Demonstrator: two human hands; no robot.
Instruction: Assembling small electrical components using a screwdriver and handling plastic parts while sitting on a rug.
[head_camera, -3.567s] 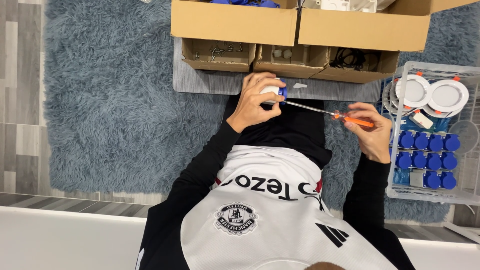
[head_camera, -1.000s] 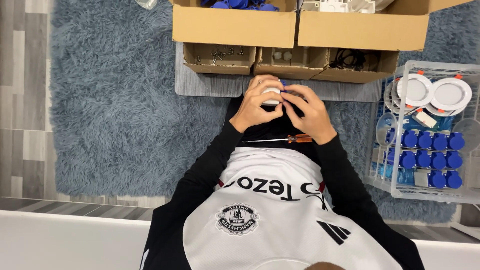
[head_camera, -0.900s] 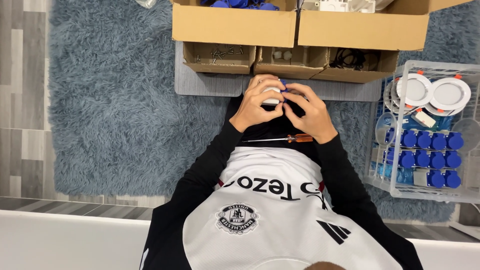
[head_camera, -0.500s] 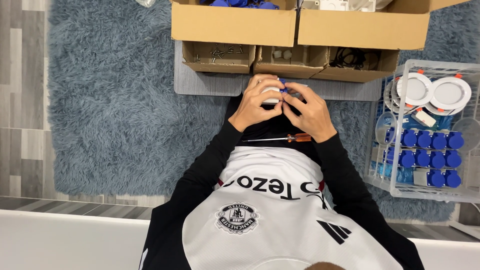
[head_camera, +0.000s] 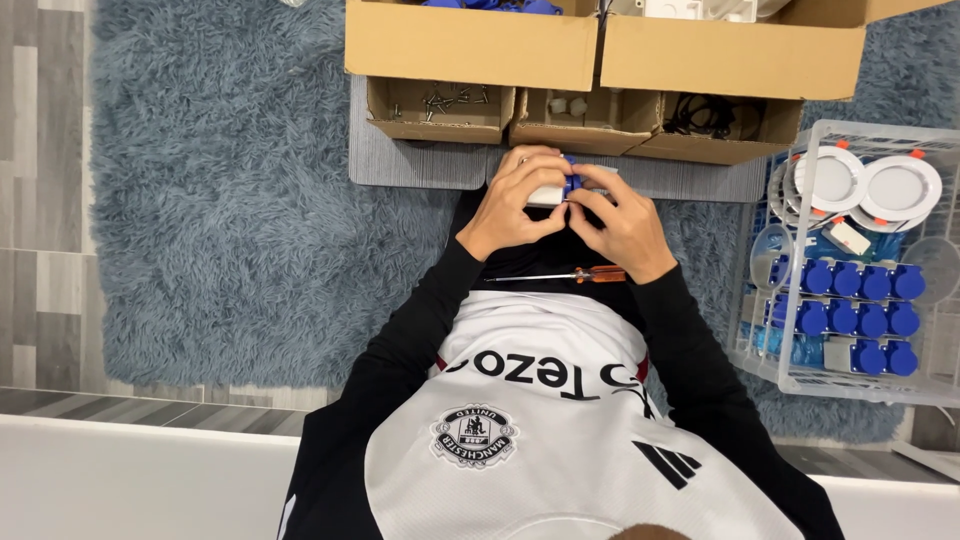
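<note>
Rug: a big fluffy blue-grey rug covers the floor under everything.
Big boxes: two large brown cardboard boxes sit side by side at the top, flaps open.
Small boxes: three low brown cardboard trays stand in a row just below them on a grey ribbed mat. The left one has little metal screws, the middle one small white bits, the right one black wire.
Basket: a clear plastic crate sits on the right. Inside are round white lamps with orange clips and rows of blue caps.
Left hand: its fingers are curled around a small white and blue plastic part.
Right hand: its fingers pinch the blue end of the same part.
Part: it is held between both hands, just in front of the middle tray.
Screwdriver: a thin screwdriver with an orange handle lies on the lap, just below the hands.
</note>
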